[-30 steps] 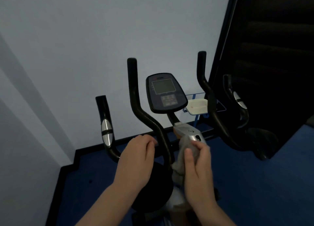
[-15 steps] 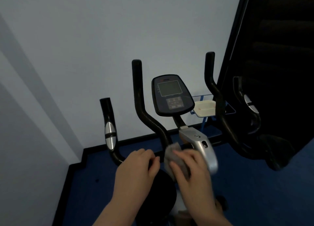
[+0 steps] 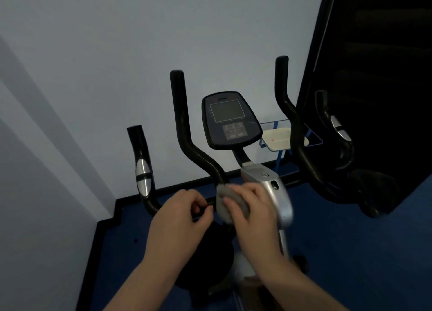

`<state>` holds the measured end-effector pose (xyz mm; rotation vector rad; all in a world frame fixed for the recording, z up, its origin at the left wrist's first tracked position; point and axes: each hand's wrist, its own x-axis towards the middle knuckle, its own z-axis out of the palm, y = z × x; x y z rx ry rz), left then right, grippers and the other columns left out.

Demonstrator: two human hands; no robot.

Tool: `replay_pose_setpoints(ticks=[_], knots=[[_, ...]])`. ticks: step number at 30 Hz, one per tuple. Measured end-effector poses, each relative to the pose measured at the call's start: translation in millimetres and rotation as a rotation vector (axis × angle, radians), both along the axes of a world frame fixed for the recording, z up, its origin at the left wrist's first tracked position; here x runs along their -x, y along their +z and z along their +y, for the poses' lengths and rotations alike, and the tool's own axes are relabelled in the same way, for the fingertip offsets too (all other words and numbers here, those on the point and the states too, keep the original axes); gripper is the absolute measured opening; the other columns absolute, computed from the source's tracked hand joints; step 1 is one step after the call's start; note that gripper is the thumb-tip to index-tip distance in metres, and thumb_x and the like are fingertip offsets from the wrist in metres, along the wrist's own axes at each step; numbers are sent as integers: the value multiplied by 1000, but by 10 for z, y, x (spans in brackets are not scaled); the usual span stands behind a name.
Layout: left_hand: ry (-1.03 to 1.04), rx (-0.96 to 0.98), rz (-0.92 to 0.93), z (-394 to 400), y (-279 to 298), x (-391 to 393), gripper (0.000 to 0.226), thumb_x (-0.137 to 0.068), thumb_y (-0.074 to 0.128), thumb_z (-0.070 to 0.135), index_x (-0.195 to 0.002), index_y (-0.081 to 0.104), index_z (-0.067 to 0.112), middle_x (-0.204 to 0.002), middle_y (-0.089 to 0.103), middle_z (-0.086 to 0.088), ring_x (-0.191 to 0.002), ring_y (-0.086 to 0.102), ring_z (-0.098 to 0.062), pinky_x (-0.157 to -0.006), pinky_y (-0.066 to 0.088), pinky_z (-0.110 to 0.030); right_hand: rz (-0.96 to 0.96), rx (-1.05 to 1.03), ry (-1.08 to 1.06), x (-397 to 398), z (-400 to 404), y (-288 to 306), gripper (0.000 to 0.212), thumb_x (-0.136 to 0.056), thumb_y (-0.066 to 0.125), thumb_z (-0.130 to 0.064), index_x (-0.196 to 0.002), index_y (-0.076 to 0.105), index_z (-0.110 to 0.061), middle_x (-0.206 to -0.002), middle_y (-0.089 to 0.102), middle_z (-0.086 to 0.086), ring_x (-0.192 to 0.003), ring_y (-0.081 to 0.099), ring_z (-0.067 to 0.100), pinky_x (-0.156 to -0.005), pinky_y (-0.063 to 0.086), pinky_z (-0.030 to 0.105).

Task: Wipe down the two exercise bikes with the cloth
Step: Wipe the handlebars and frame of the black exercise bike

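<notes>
A black exercise bike (image 3: pixel 198 156) stands in front of me, with a dark console (image 3: pixel 230 120) on a silver stem (image 3: pixel 275 191). My right hand (image 3: pixel 252 208) presses a grey cloth (image 3: pixel 225 205) against the handlebar's crossbar, just left of the silver stem. My left hand (image 3: pixel 180 217) curls around the crossbar to the left of the cloth. Handlebar prongs rise on both sides of the console. A second bike is not in view.
A pale wall fills the left and the back. A dark doorway (image 3: pixel 378 77) is on the right. A small blue stand with a white tray (image 3: pixel 280 137) sits behind the bike. The floor (image 3: pixel 350 252) is blue with a black skirting.
My right hand has carried the cloth from the silver stem leftward onto the crossbar. My left hand stays on the bar. The view has shifted slightly.
</notes>
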<state>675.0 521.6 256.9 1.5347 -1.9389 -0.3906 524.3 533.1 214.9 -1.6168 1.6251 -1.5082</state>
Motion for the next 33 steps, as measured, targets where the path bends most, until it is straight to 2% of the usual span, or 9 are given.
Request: replay_pose_setpoints(ticks=[1, 6, 11, 17, 22, 26, 28, 31, 33], knots=[[13, -1, -10, 7, -7, 6, 10, -81, 68, 36, -77, 60, 32, -75, 55, 13, -72, 53, -1, -59, 42, -17, 2, 0, -15, -23, -29, 2, 31, -90, 67, -22, -106, 57, -47, -109, 47, -21, -105, 51, -1, -88, 45, 18], [38, -30, -18, 28, -7, 2, 17, -83, 67, 37, -70, 57, 32, -70, 56, 12, -67, 54, -2, -59, 46, -23, -28, 39, 15, -99, 432, -244, 28, -87, 61, -40, -108, 57, -59, -112, 45, -25, -102, 55, -2, -82, 40, 4], [54, -32, -34, 1, -9, 16, 16, -81, 66, 38, -68, 57, 33, -68, 57, 12, -63, 54, -2, -55, 42, -20, 7, 47, -16, -37, 2, -64, 24, -88, 68, -19, -107, 67, -35, -108, 44, -21, -103, 49, -4, -85, 39, 4], [97, 3, 5, 26, -49, -5, 12, -78, 70, 35, -75, 58, 35, -74, 55, 15, -71, 54, 0, -58, 42, -18, -7, 31, 22, 19, 147, -102, 30, -91, 66, -19, -111, 61, -41, -110, 48, -19, -105, 51, -3, -86, 37, 2], [92, 41, 115, 10, -57, -18, 17, -80, 73, 21, -88, 63, 31, -85, 58, 18, -85, 57, 0, -73, 51, -25, 86, 4, 37, -41, -342, 209, 18, -93, 62, -20, -110, 67, -24, -109, 49, -10, -102, 51, 6, -88, 40, 12], [106, 76, 271, -54, -1, -66, 21, -81, 72, 15, -89, 65, 32, -90, 61, 20, -89, 59, 1, -78, 49, -21, 155, 44, 58, 23, -174, 93, 32, -91, 63, -23, -110, 57, -47, -105, 40, -26, -103, 45, -3, -84, 36, 6], [73, 107, 228, -166, 52, -115, 18, -83, 71, 15, -92, 66, 30, -92, 61, 19, -91, 59, 2, -80, 48, -19, 186, 57, 75, 36, -315, 124, 30, -91, 64, -20, -110, 61, -42, -103, 41, -21, -101, 46, 0, -83, 38, 10], [3, 174, 131, -402, 174, -207, 16, -86, 66, 13, -96, 67, 25, -93, 62, 16, -92, 56, 1, -81, 41, -8, 211, 33, 64, -82, -653, 328, 21, -93, 63, -18, -112, 69, -24, -105, 45, -11, -104, 45, 9, -87, 42, 24], [-45, 212, 66, -595, 256, -303, 16, -88, 64, 10, -99, 68, 21, -97, 62, 13, -94, 54, 0, -84, 38, -11, 223, 32, 65, -126, -680, 347, 22, -93, 63, -19, -114, 68, -24, -107, 44, -13, -106, 43, 8, -87, 41, 24]])
